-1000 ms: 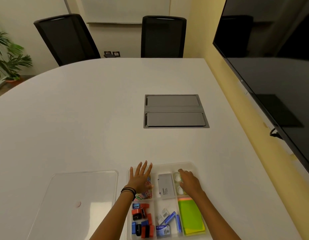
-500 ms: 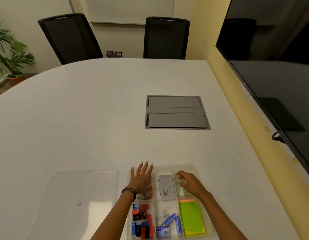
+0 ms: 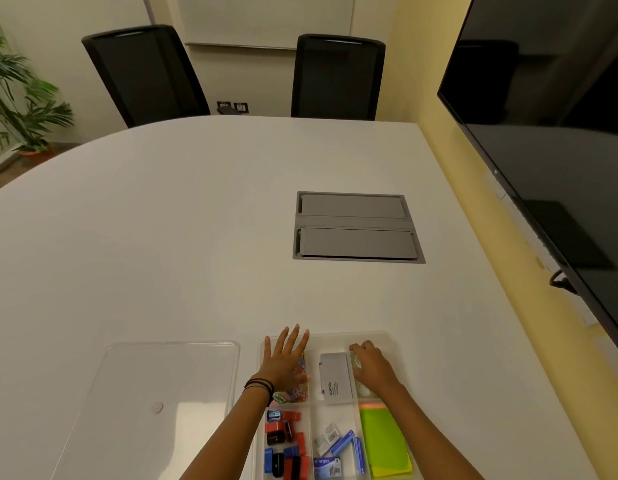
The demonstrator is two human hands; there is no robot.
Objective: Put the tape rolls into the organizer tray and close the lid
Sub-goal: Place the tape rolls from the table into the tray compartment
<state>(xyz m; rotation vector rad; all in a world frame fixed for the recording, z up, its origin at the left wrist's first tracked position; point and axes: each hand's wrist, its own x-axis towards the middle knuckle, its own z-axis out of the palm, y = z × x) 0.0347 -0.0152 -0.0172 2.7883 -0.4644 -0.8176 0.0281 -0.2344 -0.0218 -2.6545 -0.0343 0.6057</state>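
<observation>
The clear organizer tray lies at the table's near edge with its top uncovered. Its clear lid rests flat on the table just to the left. My left hand presses flat, fingers spread, on the far-left compartment over coloured paper clips. My right hand is in the far-right compartment, fingers curled over a whitish tape roll that it mostly hides. A second tape roll shows beside my wrist in the same compartment.
Other compartments hold a grey box, green sticky notes, red and blue sharpeners and staple boxes. A grey cable hatch sits mid-table. A wall screen is at right, two black chairs beyond.
My right hand has closed its fingers over the farther tape roll inside the far-right compartment. My left hand has stayed flat on the tray.
</observation>
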